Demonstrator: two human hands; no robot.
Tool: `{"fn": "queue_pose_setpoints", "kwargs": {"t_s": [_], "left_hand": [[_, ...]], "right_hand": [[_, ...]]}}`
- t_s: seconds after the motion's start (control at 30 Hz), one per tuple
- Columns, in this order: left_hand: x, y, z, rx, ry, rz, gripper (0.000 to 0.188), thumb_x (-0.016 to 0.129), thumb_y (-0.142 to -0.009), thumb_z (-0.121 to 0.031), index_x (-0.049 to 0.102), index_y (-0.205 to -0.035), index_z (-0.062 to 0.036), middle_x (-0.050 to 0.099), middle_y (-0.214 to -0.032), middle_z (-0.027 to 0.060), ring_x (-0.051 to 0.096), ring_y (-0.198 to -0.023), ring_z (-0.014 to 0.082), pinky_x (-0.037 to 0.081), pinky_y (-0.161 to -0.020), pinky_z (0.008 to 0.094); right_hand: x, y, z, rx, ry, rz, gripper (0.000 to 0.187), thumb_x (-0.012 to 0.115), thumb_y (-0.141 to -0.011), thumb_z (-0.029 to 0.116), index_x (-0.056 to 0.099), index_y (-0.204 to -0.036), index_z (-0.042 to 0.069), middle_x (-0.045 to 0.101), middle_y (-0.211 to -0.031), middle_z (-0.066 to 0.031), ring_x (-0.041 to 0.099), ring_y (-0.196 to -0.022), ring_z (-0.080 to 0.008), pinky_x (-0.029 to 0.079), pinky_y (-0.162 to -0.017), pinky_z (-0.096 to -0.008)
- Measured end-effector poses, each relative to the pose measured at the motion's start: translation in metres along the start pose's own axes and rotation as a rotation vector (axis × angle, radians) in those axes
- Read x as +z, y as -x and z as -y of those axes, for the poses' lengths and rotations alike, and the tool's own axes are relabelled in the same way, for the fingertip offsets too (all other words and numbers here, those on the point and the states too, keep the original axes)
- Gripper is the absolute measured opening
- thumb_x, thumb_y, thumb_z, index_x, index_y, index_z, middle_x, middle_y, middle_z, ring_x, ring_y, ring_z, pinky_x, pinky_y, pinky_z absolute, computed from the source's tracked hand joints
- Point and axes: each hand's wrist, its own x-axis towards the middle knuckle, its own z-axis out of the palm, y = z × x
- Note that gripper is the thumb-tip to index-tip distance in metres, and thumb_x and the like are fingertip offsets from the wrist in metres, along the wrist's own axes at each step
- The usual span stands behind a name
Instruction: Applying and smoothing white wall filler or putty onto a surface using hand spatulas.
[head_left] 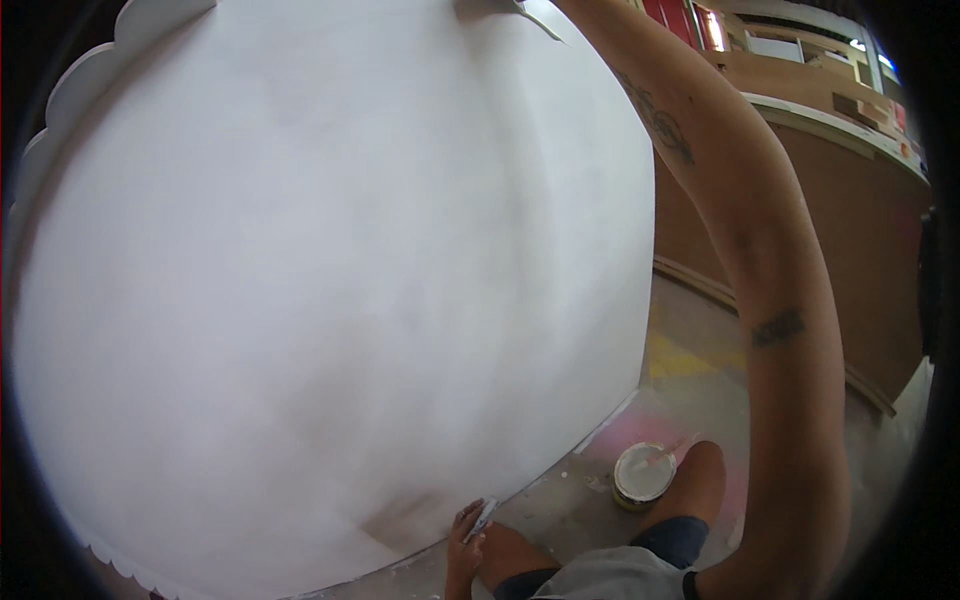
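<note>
A large white panel (330, 250) with scalloped edging at its left side stands before me, its surface smudged grey and brown in places. My left hand (464, 540) is low by my knee, near the panel's bottom edge. Its fingers are closed around a small, flat, whitish-grey object (483, 517), whose kind I cannot make out. Reaching up along the panel's right side is my right arm (780, 260); the hand is cut off by the top edge. Next to it, a thin, curved, pale strip (545, 24) shows against the panel, with a dark shadow beside it.
An open round bucket (643, 474) of whitish stuff, with a stick or handle in it, stands on the floor by my right knee. Pink and yellow paint marks the concrete floor (690, 352). A brown wooden board structure (870, 230) rises at the right.
</note>
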Motion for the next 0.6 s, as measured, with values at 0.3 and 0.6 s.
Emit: {"fn": "queue_pose_setpoints", "kwargs": {"t_s": [0.3, 0.6], "left_hand": [[-0.011, -0.003, -0.008, 0.005, -0.098, 0.051, 0.059, 0.045, -0.072, 0.011, 0.057, -0.128, -0.0016, 0.048, -0.138, 0.0145, 0.046, -0.129, 0.028, 0.046, -0.104, 0.0397], [-0.012, -0.001, -0.012, 0.013, 0.041, -0.012, 0.056, 0.047, -0.071, 0.012, 0.057, -0.126, 0.0011, 0.056, -0.13, 0.0165, 0.048, -0.127, 0.0315, 0.04, -0.106, 0.0384]], "right_hand": [[0.028, 0.001, 0.116, -0.248, 0.11, -0.15, 0.027, 0.055, -0.087, 0.02, 0.072, -0.093, -0.001, 0.071, -0.094, -0.0201, 0.069, -0.089, -0.0331, 0.054, -0.076, -0.0417], [0.047, 0.045, 0.194, -0.479, 0.152, -0.053, 0.019, 0.062, -0.084, 0.015, 0.075, -0.086, 0.002, 0.072, -0.09, -0.0173, 0.071, -0.085, -0.0273, 0.055, -0.073, -0.0379]]}}
